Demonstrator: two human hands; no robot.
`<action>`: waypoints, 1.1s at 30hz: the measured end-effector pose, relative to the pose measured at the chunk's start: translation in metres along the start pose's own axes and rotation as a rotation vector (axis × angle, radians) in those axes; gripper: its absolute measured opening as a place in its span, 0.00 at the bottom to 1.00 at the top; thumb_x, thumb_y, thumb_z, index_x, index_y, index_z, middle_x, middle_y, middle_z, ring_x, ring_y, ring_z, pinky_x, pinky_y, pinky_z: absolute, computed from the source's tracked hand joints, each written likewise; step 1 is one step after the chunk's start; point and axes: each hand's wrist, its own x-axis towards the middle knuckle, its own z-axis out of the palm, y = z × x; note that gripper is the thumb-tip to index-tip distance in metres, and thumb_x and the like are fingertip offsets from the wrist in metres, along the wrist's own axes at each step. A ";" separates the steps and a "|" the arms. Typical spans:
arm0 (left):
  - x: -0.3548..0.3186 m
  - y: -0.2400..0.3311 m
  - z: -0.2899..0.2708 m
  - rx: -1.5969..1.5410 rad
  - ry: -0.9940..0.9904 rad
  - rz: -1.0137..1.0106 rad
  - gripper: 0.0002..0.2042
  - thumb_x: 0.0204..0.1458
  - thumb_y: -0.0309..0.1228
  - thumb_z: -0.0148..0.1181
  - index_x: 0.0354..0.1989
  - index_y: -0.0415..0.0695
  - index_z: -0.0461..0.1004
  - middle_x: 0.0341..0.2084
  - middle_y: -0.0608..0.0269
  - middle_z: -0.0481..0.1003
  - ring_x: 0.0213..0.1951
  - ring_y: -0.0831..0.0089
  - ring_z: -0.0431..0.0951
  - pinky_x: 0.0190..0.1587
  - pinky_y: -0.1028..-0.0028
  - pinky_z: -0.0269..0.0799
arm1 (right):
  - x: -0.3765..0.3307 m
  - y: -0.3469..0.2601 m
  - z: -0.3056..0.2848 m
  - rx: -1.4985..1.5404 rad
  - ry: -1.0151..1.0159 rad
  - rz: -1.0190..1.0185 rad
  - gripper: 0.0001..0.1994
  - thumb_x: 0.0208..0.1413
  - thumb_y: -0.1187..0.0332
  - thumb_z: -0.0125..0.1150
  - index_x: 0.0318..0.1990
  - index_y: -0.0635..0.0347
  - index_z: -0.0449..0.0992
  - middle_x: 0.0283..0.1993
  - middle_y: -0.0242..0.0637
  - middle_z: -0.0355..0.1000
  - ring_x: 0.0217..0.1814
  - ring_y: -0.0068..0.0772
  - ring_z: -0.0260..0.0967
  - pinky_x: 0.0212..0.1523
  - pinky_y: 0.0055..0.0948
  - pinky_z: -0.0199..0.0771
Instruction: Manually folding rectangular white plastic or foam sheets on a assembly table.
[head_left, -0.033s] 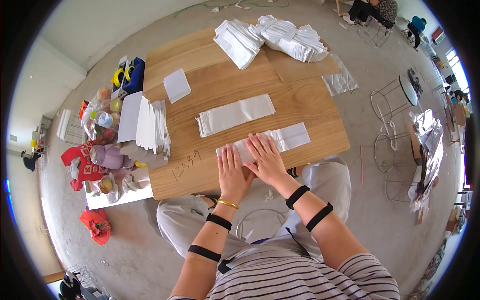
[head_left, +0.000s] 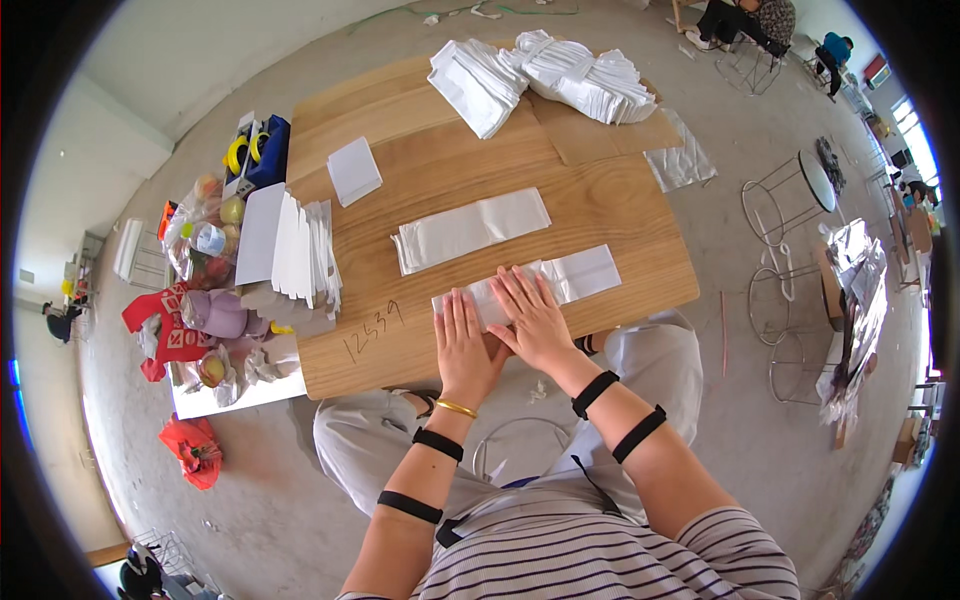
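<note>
Concrete floor spreads around a low wooden desk (head_left: pixel 620 210) that fills the middle of the frame, with wire stools off to the right and other people seated far in the upper right corner. Near the lower edge of the desk lies a long white paper bag (head_left: pixel 575 275), flat, its long axis running from lower left to upper right across the frame. Both hands rest on its lower-left end: the left hand (head_left: pixel 463 345) lies palm down with fingers straight and close together, pressing on that end of the bag, and the right hand (head_left: pixel 530 315) lies flat just beside it, fingers spread a little, pointing toward the upper left. Neither hand grips anything; both are opened flat on the paper. The free length of the bag stretches away from the right hand toward the right of the frame, so the right hand is nearer to the uncovered part. A second flat white bag (head_left: pixel 470 228) lies parallel above it, apart from the hands. At the top of the desk sit bundles of white bags (head_left: pixel 545 70); at the left edge stand stacked white sheets (head_left: pixel 295 250) and a small white square pad (head_left: pixel 354 170).
</note>
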 end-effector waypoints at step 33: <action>-0.018 0.007 -0.029 -0.691 0.173 -0.045 0.33 0.69 0.45 0.36 0.74 0.36 0.38 0.74 0.42 0.39 0.75 0.49 0.38 0.73 0.57 0.39 | -0.001 -0.020 -0.004 0.154 -0.012 -0.044 0.39 0.61 0.44 0.50 0.73 0.57 0.50 0.78 0.41 0.44 0.81 0.43 0.37 0.77 0.50 0.33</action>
